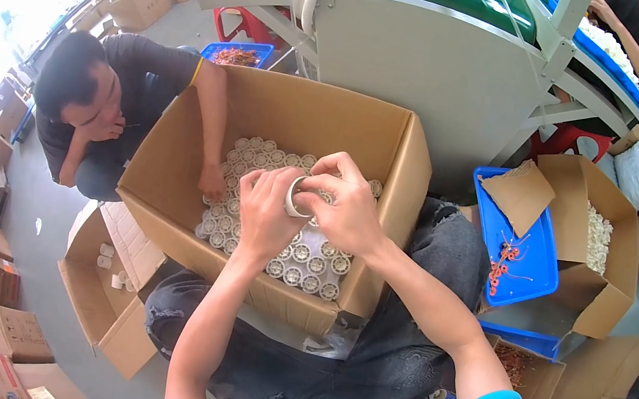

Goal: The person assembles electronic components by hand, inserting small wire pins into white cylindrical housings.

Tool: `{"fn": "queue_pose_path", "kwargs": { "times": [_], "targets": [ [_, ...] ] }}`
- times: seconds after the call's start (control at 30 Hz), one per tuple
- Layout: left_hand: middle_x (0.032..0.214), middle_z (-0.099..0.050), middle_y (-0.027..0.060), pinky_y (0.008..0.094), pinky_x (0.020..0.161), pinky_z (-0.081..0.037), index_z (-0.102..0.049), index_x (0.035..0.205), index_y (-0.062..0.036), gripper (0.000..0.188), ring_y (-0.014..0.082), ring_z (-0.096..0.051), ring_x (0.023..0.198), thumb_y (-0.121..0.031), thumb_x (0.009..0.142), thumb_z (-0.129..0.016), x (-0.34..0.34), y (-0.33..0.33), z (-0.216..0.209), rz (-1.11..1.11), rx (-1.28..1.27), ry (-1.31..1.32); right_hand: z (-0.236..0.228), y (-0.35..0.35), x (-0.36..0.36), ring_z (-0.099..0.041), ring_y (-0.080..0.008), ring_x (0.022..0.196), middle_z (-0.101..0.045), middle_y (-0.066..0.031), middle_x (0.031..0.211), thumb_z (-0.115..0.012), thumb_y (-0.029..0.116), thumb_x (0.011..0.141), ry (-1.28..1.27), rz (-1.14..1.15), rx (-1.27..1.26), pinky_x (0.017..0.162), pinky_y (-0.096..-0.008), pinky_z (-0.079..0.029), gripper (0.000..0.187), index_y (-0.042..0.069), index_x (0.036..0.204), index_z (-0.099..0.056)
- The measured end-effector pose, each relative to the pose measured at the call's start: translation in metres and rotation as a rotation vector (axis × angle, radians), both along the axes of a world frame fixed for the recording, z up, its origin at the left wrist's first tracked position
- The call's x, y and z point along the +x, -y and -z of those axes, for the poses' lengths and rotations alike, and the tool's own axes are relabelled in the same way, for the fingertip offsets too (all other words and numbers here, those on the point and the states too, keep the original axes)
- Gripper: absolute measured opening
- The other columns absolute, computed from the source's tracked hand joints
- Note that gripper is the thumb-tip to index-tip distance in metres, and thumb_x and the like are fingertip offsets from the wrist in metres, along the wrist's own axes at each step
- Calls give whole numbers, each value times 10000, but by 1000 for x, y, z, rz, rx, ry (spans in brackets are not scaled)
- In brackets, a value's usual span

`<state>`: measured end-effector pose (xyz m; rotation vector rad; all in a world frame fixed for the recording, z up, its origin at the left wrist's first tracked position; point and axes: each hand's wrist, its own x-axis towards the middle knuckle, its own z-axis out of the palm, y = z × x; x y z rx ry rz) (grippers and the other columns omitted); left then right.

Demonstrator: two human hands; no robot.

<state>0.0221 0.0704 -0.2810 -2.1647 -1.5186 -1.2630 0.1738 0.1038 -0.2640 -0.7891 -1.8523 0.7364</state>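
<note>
Over a large cardboard box (301,108) between my knees, both my hands are up close together. My left hand (267,212) is closed on a small white round plastic part (294,198) with a ring-like rim. My right hand (347,211) has its thumb and fingers at the part's opening; whether it also pinches something small inside is hidden. Below, the box holds rows of pale round plastic parts (314,265), standing upright side by side on a clear plastic sheet. A co-worker's hand (213,180) reaches into the box's left side and touches the parts there.
A co-worker (103,104) crouches at left. An open carton (90,280) with a few white cylinders lies nearby. To my right are a blue tray (532,269) with orange wired pieces and a carton (608,290) of white parts. A grey machine frame (418,64) stands ahead.
</note>
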Motion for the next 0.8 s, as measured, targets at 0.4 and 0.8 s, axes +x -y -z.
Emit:
{"fn": "queue_pose_path", "kwargs": {
  "times": [0.4, 0.8],
  "targets": [
    [1007, -643, 114, 364, 713, -562, -581, 1092, -64, 483, 291, -673, 870, 0, 659, -785, 7, 6, 1, 127, -167, 339, -8, -5, 9, -642, -242, 897, -616, -113, 1026, -769, 78, 720, 12, -190, -250, 769, -359, -537, 189, 33, 903, -762],
    [987, -647, 135, 363, 685, -557, -560, 1085, -54, 477, 304, -668, 837, -14, 674, -798, 3, 2, 7, 150, -62, 250, -8, 5, 4, -636, -260, 916, -627, -114, 1011, -715, 21, 734, -22, -147, -183, 806, -362, -513, 127, 24, 857, -743]
  ]
}}
